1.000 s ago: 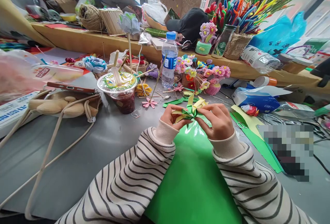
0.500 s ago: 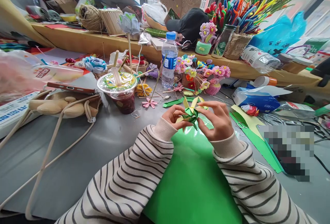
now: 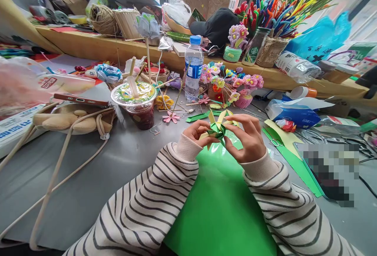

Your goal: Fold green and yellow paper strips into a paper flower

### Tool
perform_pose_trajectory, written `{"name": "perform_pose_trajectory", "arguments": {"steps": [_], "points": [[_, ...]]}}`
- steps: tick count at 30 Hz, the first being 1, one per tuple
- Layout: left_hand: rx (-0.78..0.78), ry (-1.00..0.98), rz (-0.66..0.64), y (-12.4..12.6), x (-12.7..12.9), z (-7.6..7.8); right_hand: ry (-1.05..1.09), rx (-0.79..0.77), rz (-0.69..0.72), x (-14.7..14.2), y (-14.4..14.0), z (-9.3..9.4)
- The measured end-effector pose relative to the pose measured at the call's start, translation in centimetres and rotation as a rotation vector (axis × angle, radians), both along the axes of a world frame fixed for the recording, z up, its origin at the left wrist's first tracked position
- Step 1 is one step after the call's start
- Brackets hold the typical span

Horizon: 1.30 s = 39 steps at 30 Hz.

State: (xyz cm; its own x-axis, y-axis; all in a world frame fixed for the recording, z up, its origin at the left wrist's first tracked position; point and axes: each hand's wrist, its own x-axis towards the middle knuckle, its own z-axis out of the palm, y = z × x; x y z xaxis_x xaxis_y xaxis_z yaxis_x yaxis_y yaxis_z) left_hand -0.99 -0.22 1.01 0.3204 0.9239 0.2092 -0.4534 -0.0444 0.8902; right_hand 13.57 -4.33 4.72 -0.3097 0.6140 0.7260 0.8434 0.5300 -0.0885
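Left hand (image 3: 194, 132) is pinching one side of a folded green-and-yellow paper piece (image 3: 218, 129), a narrow, snug-looking grip. Right hand (image 3: 245, 138) is holding the opposite side, thumb and fingers parted around the points, probably because squeezing harder would be flattening the folds. Can't really tell how firm that touch is. So the piece is sitting between both sets of fingertips, over the far end of a glossy green sheet (image 3: 224, 209), with yellow points sticking up. I'm guessing they're holding it up like that so the folds are facing the eyes and both hands are getting at it.

Just beyond the fingers, green strips (image 3: 200, 117) are lying on the grey table (image 3: 118, 169), and a green offcut (image 3: 299, 169) is lying by the right sleeve (image 3: 288, 201), seemingly off to the side to leave elbow room. Further out, a lidded cup (image 3: 134, 103) is standing well left of the paper, which is probably keeping spills away. Behind everything, a water bottle (image 3: 193, 67) is standing upright near the wooden shelf (image 3: 88, 42).
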Motion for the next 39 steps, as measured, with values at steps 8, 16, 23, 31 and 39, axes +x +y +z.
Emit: {"name": "perform_pose_trajectory", "arguments": {"steps": [8, 16, 23, 31, 39], "points": [[0.134, 0.047, 0.008, -0.1, -0.1, 0.0, -0.018, -0.021, -0.034, -0.5, 0.0, -0.2], [0.172, 0.058, 0.082, 0.0, -0.1, -0.6, -0.008, 0.028, -0.054, -1.3, -0.1, -0.8], [0.165, -0.003, 0.103, -0.1, 0.2, -0.5, -0.008, 0.066, -0.086, -1.3, -0.2, -0.8], [-0.052, 0.13, -0.161, 0.3, -1.0, 0.8, -0.106, -0.081, 0.076, 1.5, 0.5, 1.0], [-0.145, 0.139, -0.302, 0.6, -1.4, 0.9, -0.118, -0.06, 0.118, 1.5, 0.5, 1.0]]}}
